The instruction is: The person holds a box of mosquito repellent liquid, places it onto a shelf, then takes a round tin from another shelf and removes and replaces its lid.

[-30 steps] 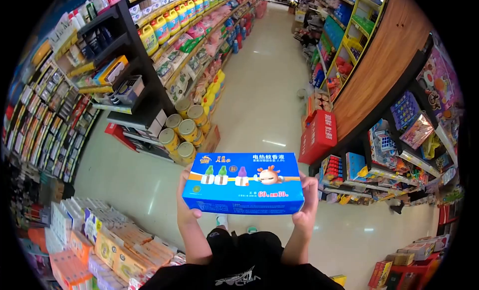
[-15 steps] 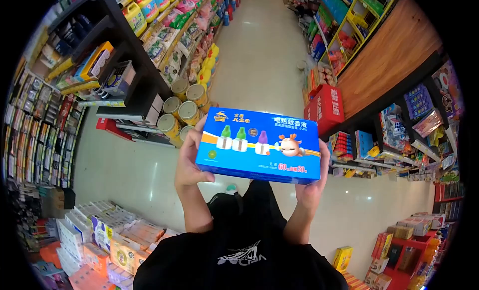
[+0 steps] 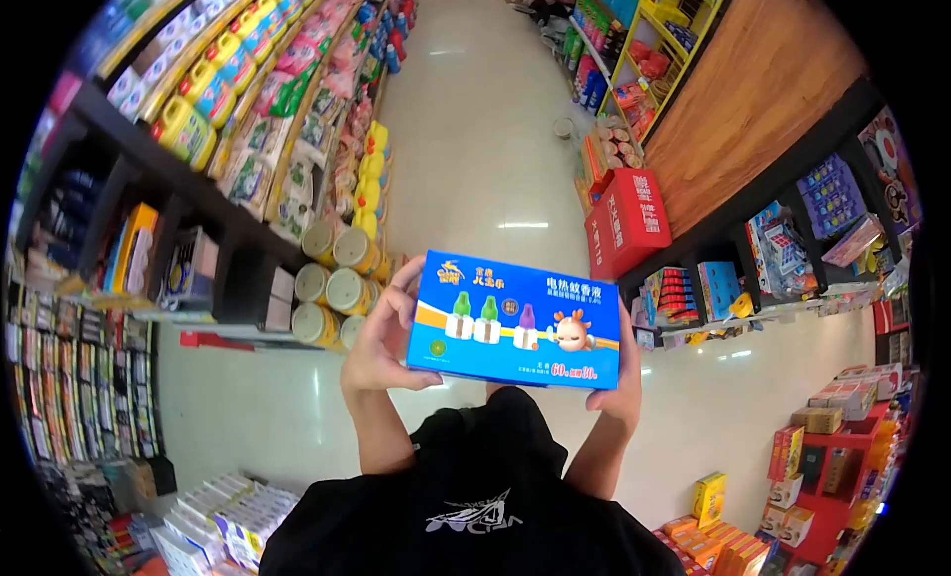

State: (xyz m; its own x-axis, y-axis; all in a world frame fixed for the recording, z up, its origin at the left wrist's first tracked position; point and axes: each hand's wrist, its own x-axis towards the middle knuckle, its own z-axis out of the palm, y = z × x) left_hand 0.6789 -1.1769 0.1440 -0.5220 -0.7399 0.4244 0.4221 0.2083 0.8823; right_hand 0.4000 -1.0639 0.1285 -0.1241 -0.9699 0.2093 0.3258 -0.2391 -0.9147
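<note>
A blue box of electric mosquito repellent liquid (image 3: 515, 318) is held in front of my chest, its printed face turned up towards me. Green and purple bottles and a cartoon head are pictured on it. My left hand (image 3: 384, 338) grips the box's left end, thumb along the lower edge and fingers behind. At the opposite end, my right hand (image 3: 623, 378) is closed round the side, with most of its fingers hidden beneath the box.
Shelves of yellow detergent bottles (image 3: 186, 130) run along the aisle's left side. Yellow tins (image 3: 349, 291) stand at their near end. A red carton (image 3: 634, 219) sits by the wooden panel (image 3: 758, 101) on the right. Stacked boxes (image 3: 233, 522) lie low on the left.
The view has shifted, showing more of the left shelves. The box sits slightly lower in view and is tilted a little differently; both hands keep their hold on it.
</note>
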